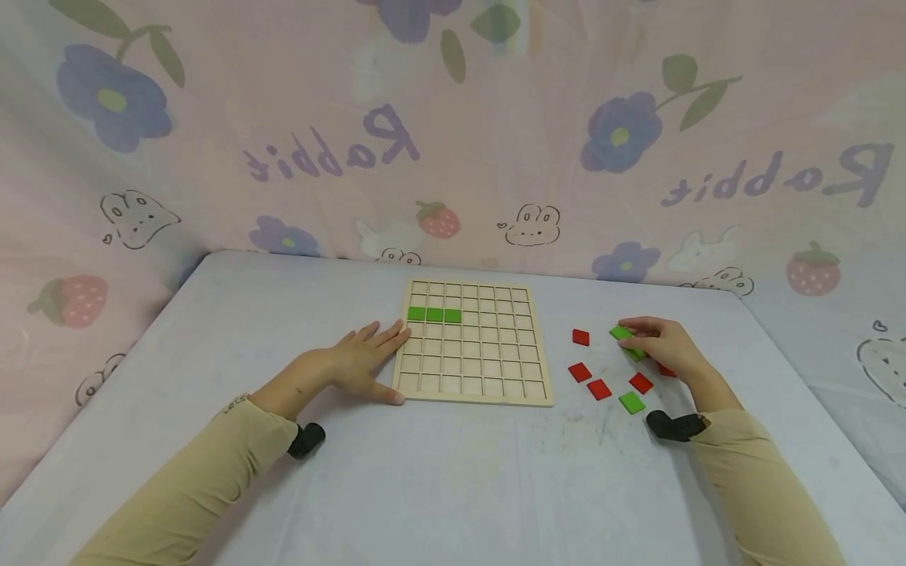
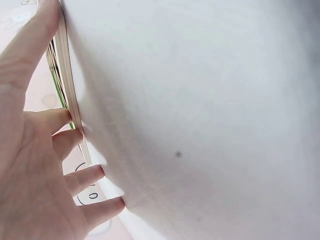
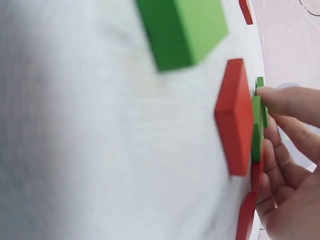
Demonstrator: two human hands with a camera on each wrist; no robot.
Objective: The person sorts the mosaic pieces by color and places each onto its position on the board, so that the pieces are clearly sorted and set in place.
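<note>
A wooden grid board (image 1: 472, 400) lies flat on the table, with three green tiles (image 1: 435, 314) side by side in one row from its left edge. My left hand (image 1: 359, 363) is spread at the board's left side, thumb and fingertips against the frame; the left wrist view shows those fingers (image 2: 82, 180) along the board's edge. To the right of the board, my right hand (image 1: 664, 346) pinches a green square tile (image 1: 620, 332) between thumb and index finger. Another green tile (image 1: 636, 355) lies beneath that hand, partly hidden by it.
Several loose red tiles (image 1: 598, 389) are scattered between the board and my right hand. A single green tile (image 1: 632, 402) lies nearer to me, with a red tile (image 3: 235, 117) close by. Behind the white table (image 1: 467, 479) hangs a patterned curtain (image 1: 467, 141).
</note>
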